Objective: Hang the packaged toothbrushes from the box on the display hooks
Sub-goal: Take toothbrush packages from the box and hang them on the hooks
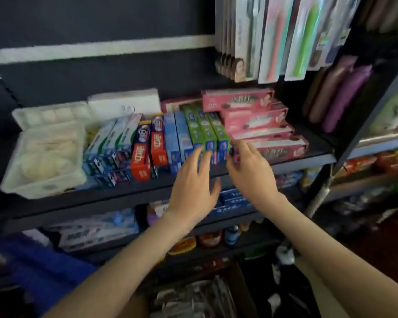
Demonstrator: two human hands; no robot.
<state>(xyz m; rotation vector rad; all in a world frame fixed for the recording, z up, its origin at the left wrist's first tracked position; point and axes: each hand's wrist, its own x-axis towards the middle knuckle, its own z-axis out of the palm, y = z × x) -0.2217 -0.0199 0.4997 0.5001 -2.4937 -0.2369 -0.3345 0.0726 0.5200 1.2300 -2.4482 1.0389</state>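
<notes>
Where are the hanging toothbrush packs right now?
In the head view, the hanging toothbrush packs are at the upper right, just above the stacked pink boxes on the shelf.

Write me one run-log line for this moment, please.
left hand: open, empty, before green boxes | right hand: open, empty, before pink boxes | toothbrush packs: hanging upper right | box: below, contents blurred

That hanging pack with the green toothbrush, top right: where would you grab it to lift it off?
The green toothbrush pack is a flat card hanging down, neighbouring packs crowd its sides, and its top is out of view. So probably pinch its free lower end, front and back, coming from below and in front.
</notes>
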